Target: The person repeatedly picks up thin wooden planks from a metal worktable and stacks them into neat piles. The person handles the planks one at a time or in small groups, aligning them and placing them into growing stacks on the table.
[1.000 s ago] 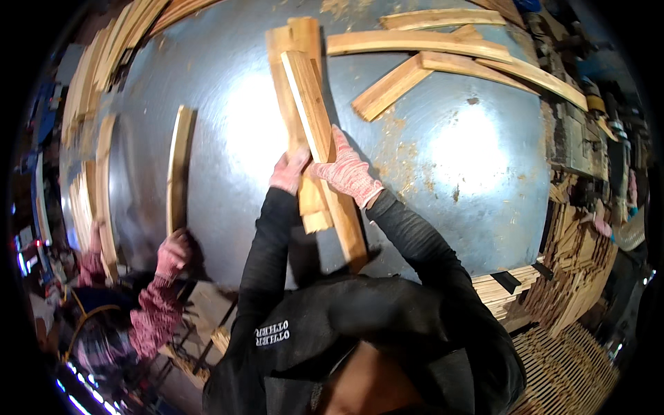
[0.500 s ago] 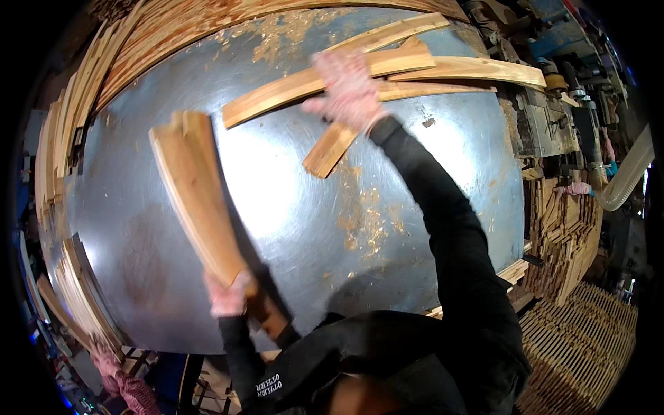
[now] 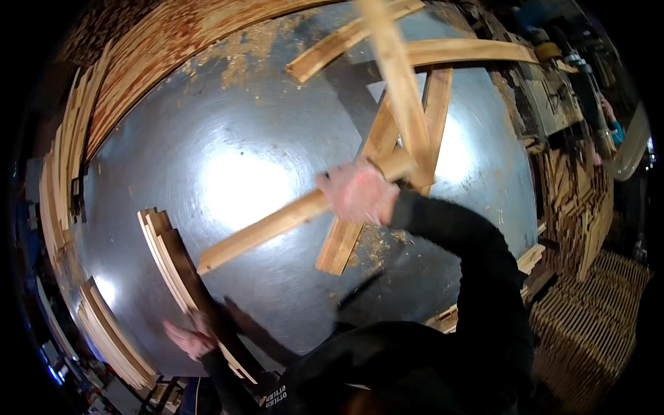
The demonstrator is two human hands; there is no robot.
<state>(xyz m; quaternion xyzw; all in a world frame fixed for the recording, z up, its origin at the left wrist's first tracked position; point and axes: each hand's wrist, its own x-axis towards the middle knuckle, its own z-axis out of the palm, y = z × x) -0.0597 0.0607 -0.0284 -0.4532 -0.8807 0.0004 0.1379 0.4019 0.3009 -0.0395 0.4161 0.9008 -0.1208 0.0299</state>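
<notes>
My right hand (image 3: 360,194), in a pinkish glove and somewhat blurred, is closed round a light wooden slat (image 3: 266,232) that slants down to the left over the metal table. Beneath that hand lies another wooden slat (image 3: 341,245). A blurred slat (image 3: 398,76) stretches from beyond the far edge toward the wrist, crossing a further slat (image 3: 437,111). My left hand (image 3: 190,337) has its fingers stretched out to the left, against the near part of a row of slats (image 3: 169,266) standing on edge. Whether its palm presses on them is hidden.
The metal table (image 3: 138,173) carries scattered wood shavings (image 3: 235,59). Two slats (image 3: 332,47) (image 3: 477,50) lie at its far side. More slats (image 3: 114,339) stand at the near left corner. Stacked wood (image 3: 577,207) and machinery (image 3: 546,90) line the right.
The bundle in my left hand now stands on the table, and those fingers have opened. My right hand has come nearer with a slat; the far slats have shifted and spread. Another person's hand left the lower left.
</notes>
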